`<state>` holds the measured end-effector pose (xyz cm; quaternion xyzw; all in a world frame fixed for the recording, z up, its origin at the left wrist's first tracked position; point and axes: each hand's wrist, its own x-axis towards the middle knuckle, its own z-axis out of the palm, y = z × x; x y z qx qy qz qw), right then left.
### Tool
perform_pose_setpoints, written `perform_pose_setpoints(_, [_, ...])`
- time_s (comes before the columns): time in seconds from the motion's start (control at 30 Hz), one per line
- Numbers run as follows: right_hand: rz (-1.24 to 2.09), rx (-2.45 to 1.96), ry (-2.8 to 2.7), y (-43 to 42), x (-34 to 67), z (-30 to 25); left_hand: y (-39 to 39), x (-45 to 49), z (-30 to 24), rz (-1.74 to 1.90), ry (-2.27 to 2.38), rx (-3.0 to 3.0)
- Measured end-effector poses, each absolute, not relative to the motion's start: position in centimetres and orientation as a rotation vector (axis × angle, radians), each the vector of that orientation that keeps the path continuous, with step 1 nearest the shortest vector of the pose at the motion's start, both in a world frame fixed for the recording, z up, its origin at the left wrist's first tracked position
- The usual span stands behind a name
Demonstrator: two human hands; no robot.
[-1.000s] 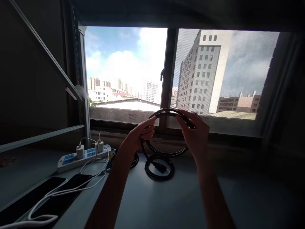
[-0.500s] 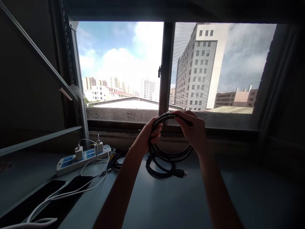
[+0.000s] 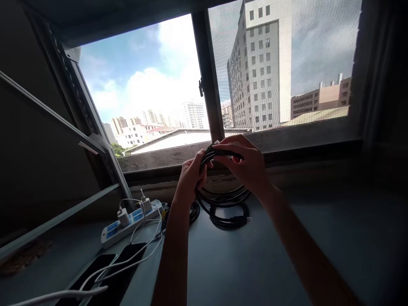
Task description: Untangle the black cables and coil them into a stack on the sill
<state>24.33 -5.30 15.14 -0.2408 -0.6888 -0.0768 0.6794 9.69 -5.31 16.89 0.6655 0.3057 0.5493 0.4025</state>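
Note:
A coiled black cable (image 3: 225, 203) hangs in loops between my two hands, held up above the table in front of the window. My left hand (image 3: 192, 172) is closed around the left side of the coil. At the top of the loops, my right hand (image 3: 244, 163) pinches the cable, with its fingertips close to the left hand. A small pale tip shows by the right fingertips; I cannot tell what it is. Below, a second black coiled cable (image 3: 230, 222) lies on the table, its dark plug pointing right. Another black coil (image 3: 194, 213) is partly behind my left forearm.
A white power strip (image 3: 110, 241) with blue sockets and two plugged-in chargers stands at the left. White cables run from it across dark phone-like slabs (image 3: 123, 265). Metal frame bars (image 3: 60, 221) cross the left side. The window sill is behind my hands.
My right hand has moved left along the coil, nearer to my left hand. The head view has tilted and shifted, so the table items appear further right.

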Motion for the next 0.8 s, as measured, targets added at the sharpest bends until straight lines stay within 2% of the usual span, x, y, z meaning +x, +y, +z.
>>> perform_pose_setpoints(0.2, [-0.23, -0.562, -1.504, -5.4, 23.8, 15.1, -6.0, 10.0, 17.3, 1.417, 0.942, 1.741])
perform_pose_setpoints(0.63, [-0.12, -0.383, -1.513, -6.0, 25.1, 16.1, -7.6, 11.1, 17.5, 1.598, 1.199, 2.077])
perform_pose_setpoints(0.8, [-0.127, -0.476, -1.498, -6.1, 25.4, 16.2, -7.6, 11.4, 17.4, 1.657, 1.228, 2.118])
